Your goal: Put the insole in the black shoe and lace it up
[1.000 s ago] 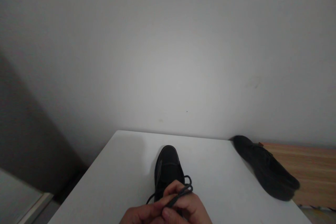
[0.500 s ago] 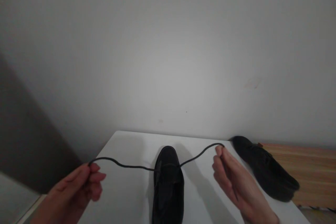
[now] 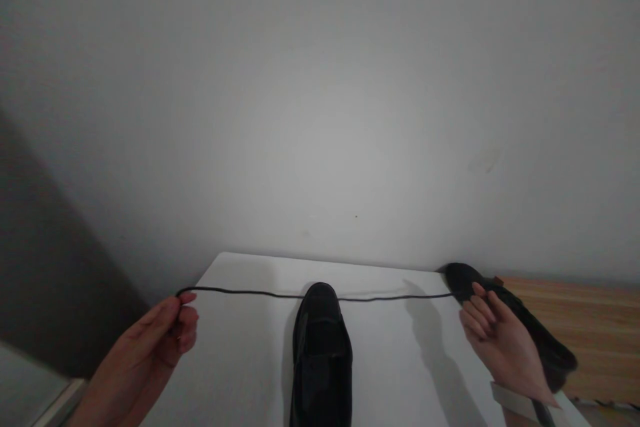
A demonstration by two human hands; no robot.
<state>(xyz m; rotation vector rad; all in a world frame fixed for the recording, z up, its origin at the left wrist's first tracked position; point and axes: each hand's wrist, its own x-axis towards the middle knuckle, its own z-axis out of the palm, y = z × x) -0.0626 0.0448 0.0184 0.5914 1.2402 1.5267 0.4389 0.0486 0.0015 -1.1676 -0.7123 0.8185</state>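
A black shoe (image 3: 321,353) stands on the white table (image 3: 240,347), toe pointing away from me. A black shoelace (image 3: 250,293) runs through it near the toe and is stretched taut to both sides. My left hand (image 3: 150,353) pinches the lace's left end beyond the table's left edge. My right hand (image 3: 500,347) holds the right end near the table's right edge, in front of a second black shoe (image 3: 545,340).
The second shoe lies at the table's back right corner, partly over a wooden surface (image 3: 600,327). A plain grey wall (image 3: 320,113) rises right behind the table. Dark floor shows to the left.
My hands were together over the shoe with the lace bunched. They have drawn apart to left and right, and the lace has gone from slack curves to a straight taut line.
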